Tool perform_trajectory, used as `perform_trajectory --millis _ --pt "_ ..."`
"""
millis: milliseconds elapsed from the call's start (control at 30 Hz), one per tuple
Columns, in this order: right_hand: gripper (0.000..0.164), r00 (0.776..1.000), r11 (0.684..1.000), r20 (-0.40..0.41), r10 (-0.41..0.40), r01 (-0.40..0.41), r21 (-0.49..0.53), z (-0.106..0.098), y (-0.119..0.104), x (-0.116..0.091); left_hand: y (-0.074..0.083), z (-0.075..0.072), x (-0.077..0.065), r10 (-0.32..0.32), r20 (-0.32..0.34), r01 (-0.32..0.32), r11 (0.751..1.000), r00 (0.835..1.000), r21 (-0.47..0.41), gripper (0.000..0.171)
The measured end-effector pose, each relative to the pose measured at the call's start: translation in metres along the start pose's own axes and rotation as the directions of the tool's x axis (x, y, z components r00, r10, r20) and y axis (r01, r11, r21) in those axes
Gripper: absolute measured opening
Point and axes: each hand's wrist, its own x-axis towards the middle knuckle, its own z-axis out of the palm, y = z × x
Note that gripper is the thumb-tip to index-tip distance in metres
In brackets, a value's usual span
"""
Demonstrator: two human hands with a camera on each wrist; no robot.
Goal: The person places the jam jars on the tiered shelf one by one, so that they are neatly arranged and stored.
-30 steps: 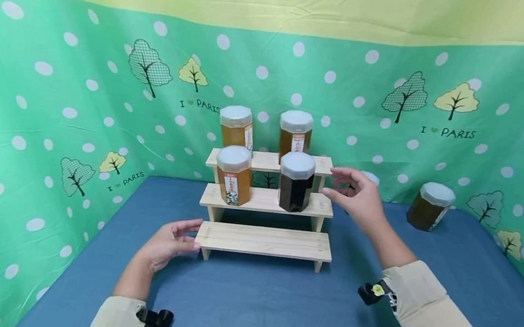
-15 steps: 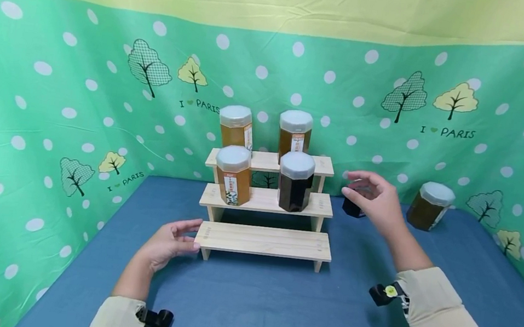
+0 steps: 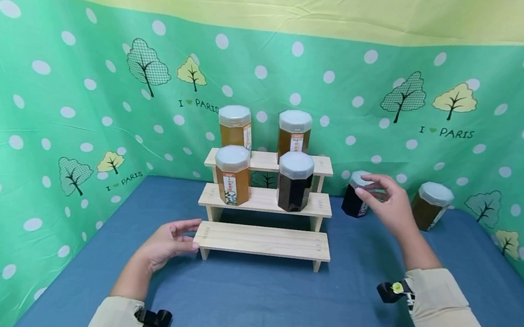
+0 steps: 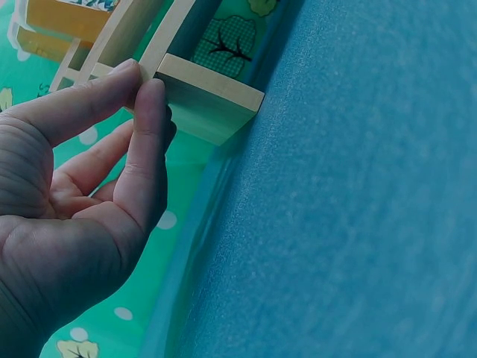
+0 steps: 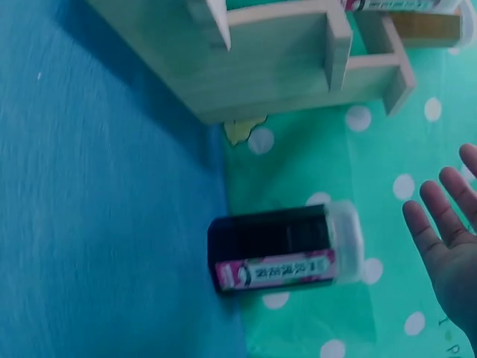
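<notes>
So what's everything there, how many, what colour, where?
Cloth-covered table: one, blue, foreground
Stepped wooden stand: one, tan, table's middle
Faceted amber jars: two, amber, upper steps, left
Faceted brown jars: two, brown, top step and table
Faceted blackish jars: two, blackish, middle step and table
Dotted cloth backdrop: one, green and yellow, behind
Wrist cameras: two, black, wrists
Sleeves: two, cream, arms
Left hand: one, bare, pinching stand
Right hand: one, bare, near table's blackish jar
</notes>
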Motion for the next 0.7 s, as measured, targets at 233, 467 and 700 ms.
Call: perform_trajectory --millis 233,467,700 --pt "0.048 0.998 0.998 -0.013 0.058 -0.058 -0.038 -0.005 0.021 0.001 0.000 0.001 0.000 -0.011 -0.002 0.011 1.000 1.000 -0.007 0.073" --pt "0.054 0.993 0.992 -0.027 0.118 -0.119 -0.047 -0.009 0.039 0.000 0.001 0.001 0.000 -0.005 -0.005 0.005 1.000 1.000 -0.001 0.073" --pt "0.060 0.986 0.984 -0.030 0.166 -0.167 -0.059 -0.010 0.054 0.001 0.001 0.001 0.000 -0.007 0.000 0.007 1.000 1.000 -0.006 0.073"
